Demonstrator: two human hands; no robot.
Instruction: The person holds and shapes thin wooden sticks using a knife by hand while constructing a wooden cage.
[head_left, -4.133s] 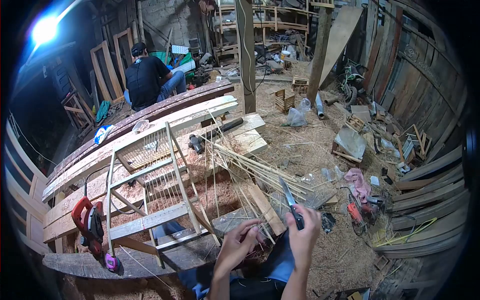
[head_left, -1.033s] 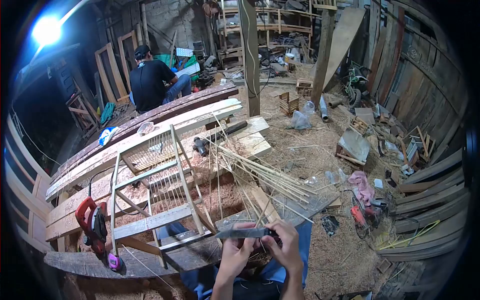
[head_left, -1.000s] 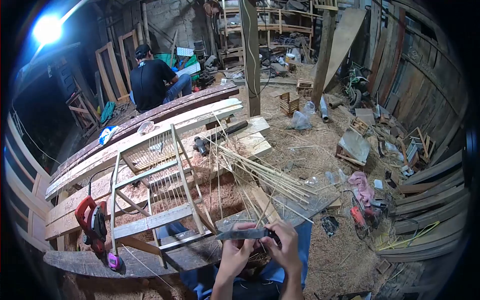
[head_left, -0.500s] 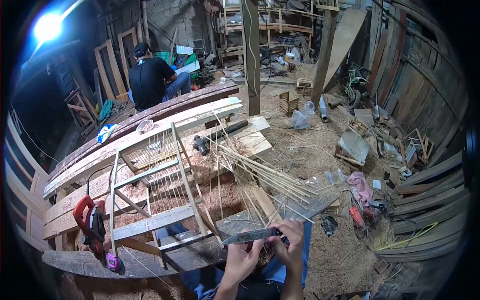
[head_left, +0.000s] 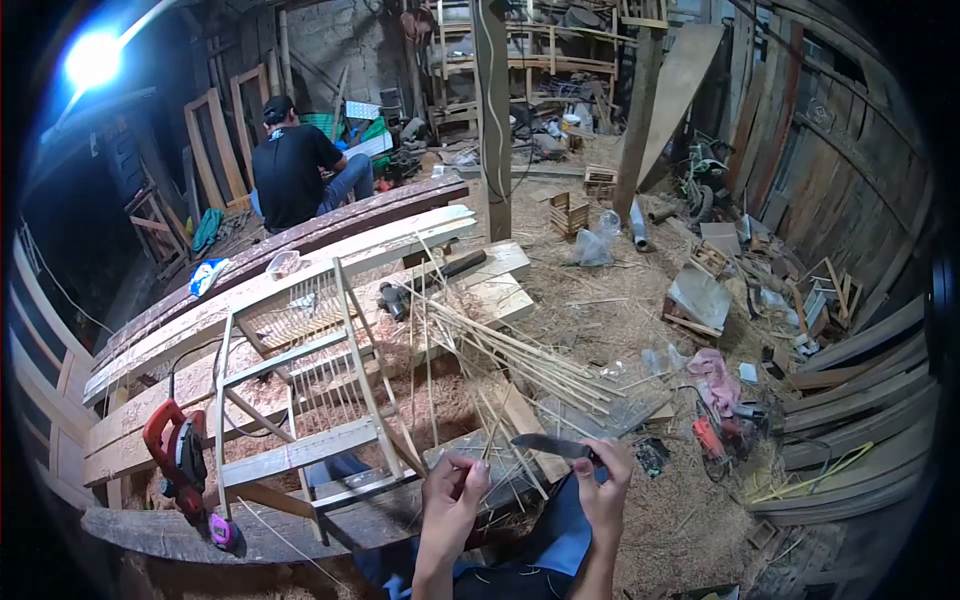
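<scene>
My right hand (head_left: 604, 486) is closed round the dark handle of a knife (head_left: 552, 444), whose blade points left toward my other hand. My left hand (head_left: 452, 498) pinches a thin stick (head_left: 487, 442) between thumb and fingers, a little left of the blade tip. Beyond the hands, a bundle of thin bamboo-like sticks (head_left: 530, 352) lies across the bench. A short flat board (head_left: 530, 430) rests just ahead of the knife. To the left stands a wooden frame with thin rods (head_left: 300, 446).
A red power tool (head_left: 176, 455) and a pink tape measure (head_left: 222, 531) are at the bench's left. A hammer (head_left: 393, 300) lies behind the frame. Another person (head_left: 290, 165) sits at the back left. Right of the bench, a red tool (head_left: 712, 438) lies on the shavings-covered floor.
The knife has moved away to the right from my left hand, its blade no longer across the fingers. My left hand has shifted left, and the view has shifted slightly.
</scene>
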